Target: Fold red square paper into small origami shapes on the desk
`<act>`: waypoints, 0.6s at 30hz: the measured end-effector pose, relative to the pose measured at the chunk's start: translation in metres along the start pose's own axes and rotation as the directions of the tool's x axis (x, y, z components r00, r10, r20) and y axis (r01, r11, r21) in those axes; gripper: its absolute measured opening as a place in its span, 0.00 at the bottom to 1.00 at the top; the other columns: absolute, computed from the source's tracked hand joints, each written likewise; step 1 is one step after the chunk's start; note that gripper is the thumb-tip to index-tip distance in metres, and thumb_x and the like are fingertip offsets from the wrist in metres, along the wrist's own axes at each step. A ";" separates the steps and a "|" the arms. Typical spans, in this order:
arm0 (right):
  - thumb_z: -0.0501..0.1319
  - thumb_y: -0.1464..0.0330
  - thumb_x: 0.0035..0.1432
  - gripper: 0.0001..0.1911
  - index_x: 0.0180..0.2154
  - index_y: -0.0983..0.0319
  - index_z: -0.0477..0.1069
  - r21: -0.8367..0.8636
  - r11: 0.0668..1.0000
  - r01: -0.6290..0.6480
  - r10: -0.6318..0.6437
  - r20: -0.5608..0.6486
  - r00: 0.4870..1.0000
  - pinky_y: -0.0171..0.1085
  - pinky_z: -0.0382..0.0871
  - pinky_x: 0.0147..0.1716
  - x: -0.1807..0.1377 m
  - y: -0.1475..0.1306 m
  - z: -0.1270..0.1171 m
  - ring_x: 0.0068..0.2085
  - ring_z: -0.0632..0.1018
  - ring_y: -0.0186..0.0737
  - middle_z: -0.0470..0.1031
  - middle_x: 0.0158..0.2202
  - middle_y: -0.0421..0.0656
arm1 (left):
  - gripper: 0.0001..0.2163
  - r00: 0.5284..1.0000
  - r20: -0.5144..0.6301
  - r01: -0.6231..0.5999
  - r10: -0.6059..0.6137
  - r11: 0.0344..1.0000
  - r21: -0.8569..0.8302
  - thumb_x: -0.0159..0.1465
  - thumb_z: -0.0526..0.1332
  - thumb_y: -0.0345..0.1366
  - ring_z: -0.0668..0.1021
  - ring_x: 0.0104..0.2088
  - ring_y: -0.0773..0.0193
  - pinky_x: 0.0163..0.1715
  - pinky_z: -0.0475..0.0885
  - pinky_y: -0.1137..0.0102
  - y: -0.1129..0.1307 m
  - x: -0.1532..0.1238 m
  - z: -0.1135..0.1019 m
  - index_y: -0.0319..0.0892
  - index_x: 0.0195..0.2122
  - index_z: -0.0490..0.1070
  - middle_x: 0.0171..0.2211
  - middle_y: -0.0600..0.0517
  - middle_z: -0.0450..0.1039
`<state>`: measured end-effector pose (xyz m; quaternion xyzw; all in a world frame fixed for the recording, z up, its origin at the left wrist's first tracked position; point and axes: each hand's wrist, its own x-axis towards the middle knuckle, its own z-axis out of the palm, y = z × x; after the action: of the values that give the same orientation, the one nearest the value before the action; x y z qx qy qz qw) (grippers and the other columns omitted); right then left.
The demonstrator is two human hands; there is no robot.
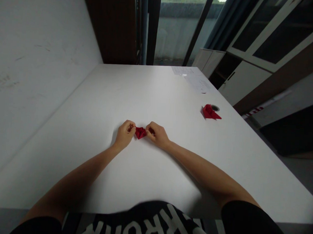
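A small piece of folded red paper is held between my two hands, just above or on the white table. Its lower edge comes to a point, and a fold shows in its middle. My left hand pinches its left corner with closed fingers. On the opposite corner my right hand is closed in the same way, thumb against forefinger. Both forearms come in low over the tabletop. The fingertips partly cover the paper's two ends.
The white table meets a wall on the left. At right lies another folded red paper piece, beside a dark round table hole. Sheets of paper lie toward the far right corner. Cabinets stand beyond the right edge.
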<state>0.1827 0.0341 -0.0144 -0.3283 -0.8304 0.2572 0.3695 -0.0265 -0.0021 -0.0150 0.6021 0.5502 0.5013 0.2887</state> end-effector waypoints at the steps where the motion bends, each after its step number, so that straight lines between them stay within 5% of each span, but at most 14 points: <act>1: 0.57 0.70 0.61 0.01 0.35 0.59 0.67 0.007 1.000 -0.015 0.015 -0.014 1.000 0.33 0.61 0.30 0.000 0.000 0.000 0.28 0.68 0.33 0.71 0.31 0.39 | 0.00 0.999 -0.011 0.029 -0.030 0.999 -0.042 0.62 0.60 0.33 0.72 0.27 0.67 0.29 0.66 0.73 -0.004 0.001 0.000 0.44 0.34 0.69 0.26 0.56 0.69; 10: 0.57 0.70 0.57 0.00 0.33 0.59 0.66 0.105 0.983 -0.151 0.157 -0.053 0.986 0.34 0.64 0.30 0.001 0.003 -0.003 0.28 0.71 0.34 0.74 0.30 0.39 | 0.05 0.994 -0.027 0.097 -0.107 0.963 -0.250 0.67 0.56 0.39 0.75 0.27 0.69 0.31 0.72 0.72 -0.018 0.011 0.002 0.44 0.39 0.64 0.38 0.51 0.77; 18: 0.60 0.67 0.62 0.20 0.56 0.57 0.65 0.063 0.997 -0.054 0.048 0.096 0.994 0.35 0.67 0.34 0.000 0.001 -0.001 0.31 0.74 0.34 0.76 0.40 0.42 | 0.04 0.999 0.007 0.038 -0.037 0.992 -0.122 0.67 0.58 0.38 0.76 0.28 0.68 0.30 0.70 0.72 -0.005 0.001 0.001 0.44 0.40 0.67 0.35 0.52 0.77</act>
<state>0.1839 0.0350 -0.0140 -0.3245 -0.8295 0.3086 0.3338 -0.0271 -0.0001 -0.0198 0.5741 0.5291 0.5269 0.3359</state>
